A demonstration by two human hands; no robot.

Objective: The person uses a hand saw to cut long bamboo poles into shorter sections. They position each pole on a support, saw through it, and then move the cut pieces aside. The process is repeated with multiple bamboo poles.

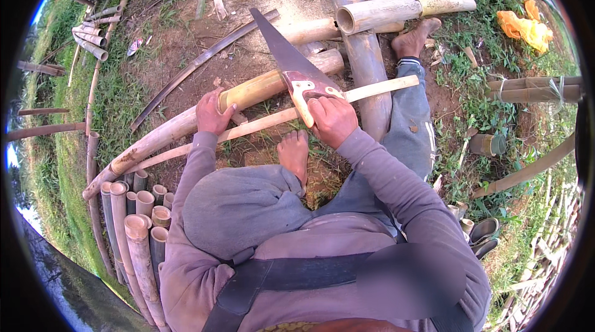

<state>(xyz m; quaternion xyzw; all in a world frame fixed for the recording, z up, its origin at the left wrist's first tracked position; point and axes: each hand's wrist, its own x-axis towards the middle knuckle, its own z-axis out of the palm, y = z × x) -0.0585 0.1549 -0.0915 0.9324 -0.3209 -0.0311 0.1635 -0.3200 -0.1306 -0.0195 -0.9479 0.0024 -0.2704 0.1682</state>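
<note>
My right hand [333, 120] is closed round the pale wooden handle of a handsaw [291, 56]. Its dark, tapering blade points away and to the left, above a bamboo pole [164, 132]. My left hand [215, 112] grips that pole beside its yellowish stretch, thumb on the near side. The pole runs from the lower left up to a cut end near the middle. A long, light bamboo strip [260, 124] crosses slantwise below the saw, passing by my right hand; whether the hand touches it I cannot tell.
A thick bamboo log [353, 41] lies lengthwise ahead, with a cut bamboo piece [384, 14] across it. Left of the pole rests a dark split strip [198, 59]. Upright bamboo tubes [137, 233] cluster near left. An orange plastic bag [525, 27] lies in the grass at right.
</note>
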